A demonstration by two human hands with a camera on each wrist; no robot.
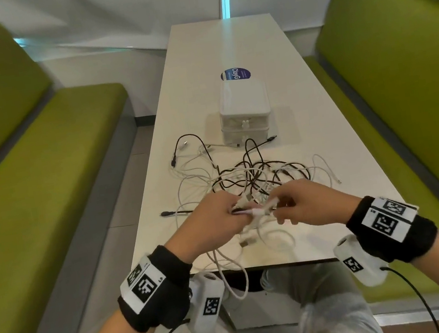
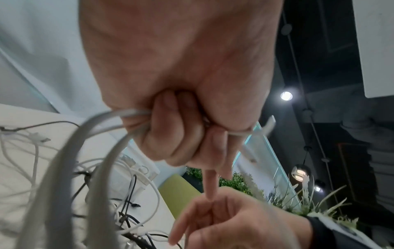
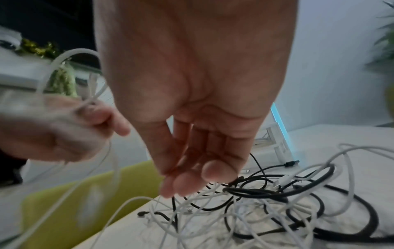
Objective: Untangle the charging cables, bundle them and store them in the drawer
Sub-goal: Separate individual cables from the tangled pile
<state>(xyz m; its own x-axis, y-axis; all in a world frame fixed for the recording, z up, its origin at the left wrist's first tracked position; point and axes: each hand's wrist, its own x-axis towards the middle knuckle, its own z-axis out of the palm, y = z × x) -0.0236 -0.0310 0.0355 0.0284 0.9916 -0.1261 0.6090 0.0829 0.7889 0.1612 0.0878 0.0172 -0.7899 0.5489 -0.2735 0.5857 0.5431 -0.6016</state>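
**Both hands at the tangle**

Now the person is working at the near end of the bench [image 1: 251, 46], both hands raised over a heap of cables [image 1: 254, 178]. The left hand [image 1: 215, 218] is gripping a white cable [image 2: 119, 114]: its fingers [image 2: 168, 134] are curling tight round several strands, and a plug end is sticking out past the thumb. The right hand [image 1: 305, 204] is hanging just beside it with its grip loose, fingers [image 3: 192, 178] nearly straight and lying together; whether they are pinching a strand cannot be told. Black and white cables are lying knotted together on the bench beyond the hands, with loose ends spreading outward and one white loop drooping over the near edge. Farther along is standing a small white drawer box [image 1: 243, 107], both of its drawers looking closed.
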